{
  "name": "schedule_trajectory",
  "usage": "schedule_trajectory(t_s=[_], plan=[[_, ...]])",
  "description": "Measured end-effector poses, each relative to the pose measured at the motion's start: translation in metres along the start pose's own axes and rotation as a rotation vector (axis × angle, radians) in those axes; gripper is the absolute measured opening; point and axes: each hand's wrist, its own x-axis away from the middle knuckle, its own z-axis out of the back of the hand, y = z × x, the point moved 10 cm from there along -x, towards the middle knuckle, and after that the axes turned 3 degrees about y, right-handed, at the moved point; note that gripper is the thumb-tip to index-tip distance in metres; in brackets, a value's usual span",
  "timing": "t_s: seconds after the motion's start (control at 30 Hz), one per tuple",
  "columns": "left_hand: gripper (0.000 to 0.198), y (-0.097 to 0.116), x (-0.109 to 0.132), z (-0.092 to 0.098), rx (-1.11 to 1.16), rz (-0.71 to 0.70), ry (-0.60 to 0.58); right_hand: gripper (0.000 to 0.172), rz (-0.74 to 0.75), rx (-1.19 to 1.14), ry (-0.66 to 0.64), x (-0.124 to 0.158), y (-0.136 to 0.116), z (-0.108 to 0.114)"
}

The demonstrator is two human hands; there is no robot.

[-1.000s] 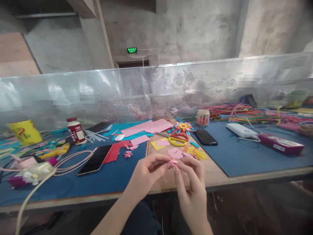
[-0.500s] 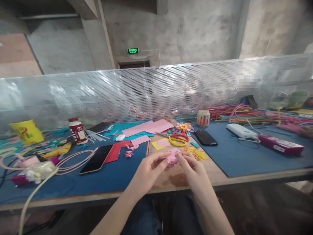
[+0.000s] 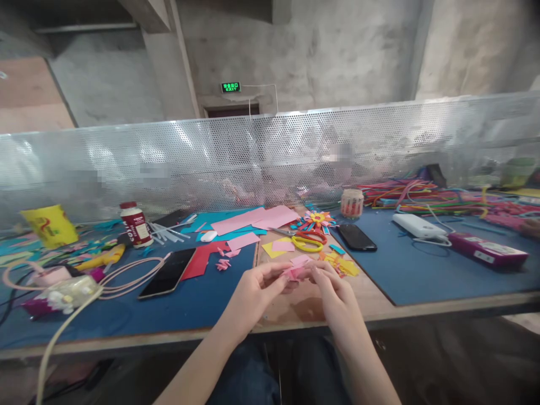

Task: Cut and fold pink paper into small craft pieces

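A small folded piece of pink paper (image 3: pixel 297 269) is held just above the table's wooden strip. My left hand (image 3: pixel 262 287) pinches it between thumb and fingers from the left. On the right side, my right hand (image 3: pixel 331 284) has its thumb and fingers closed at the paper's edge. Beyond my fingers lie scissors with red and yellow handles (image 3: pixel 307 243), a pink square (image 3: pixel 282 246) on yellow paper, and yellow scraps (image 3: pixel 343 264). A layered paper flower (image 3: pixel 317 220) in yellow, pink and blue rests behind the scissors.
Left of my hands are a phone (image 3: pixel 167 274), red paper (image 3: pixel 196 264), a bottle (image 3: pixel 135 225), a yellow cup (image 3: pixel 50 226) and a glue gun (image 3: pixel 101 257). A second phone (image 3: pixel 356 237), a jar (image 3: pixel 351 203) and a power bank (image 3: pixel 418 226) stand right. A perforated metal screen (image 3: pixel 295 152) closes the back.
My right thumb and fingers have shifted slightly right along the pink paper, so more of it shows between my hands. My left hand keeps its pinch nearly unmoved.
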Motion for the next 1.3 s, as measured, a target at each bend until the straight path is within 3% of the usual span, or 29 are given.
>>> schedule_trajectory(t_s=[0.23,0.4,0.53,0.63,0.8,1.07,1.3], plan=[[0.03,-0.006,0.001,0.004,0.123,0.049,0.033,0.025,0.109,-0.004,-0.006,0.007,-0.008,-0.001],[0.028,0.0,0.001,0.005,0.077,0.006,0.039,0.027,-0.173,-0.188,0.017,0.006,0.024,-0.003],[0.028,0.003,0.0,0.008,-0.024,-0.014,0.059,0.032,-0.437,-0.401,-0.132,0.011,0.044,-0.023],[0.027,0.004,0.0,0.008,-0.074,-0.024,0.059,0.031,-0.522,-0.525,-0.19,0.012,0.047,-0.03],[0.026,0.004,0.001,0.008,-0.098,-0.03,0.061,0.031,-0.558,-0.559,-0.203,0.012,0.048,-0.031],[0.025,0.004,0.001,0.011,-0.116,-0.067,0.074,0.031,-0.5,-0.478,-0.224,0.012,0.048,-0.032],[0.027,0.004,0.0,0.012,-0.135,-0.047,0.084,0.034,-0.525,-0.416,-0.153,0.011,0.054,-0.026]])
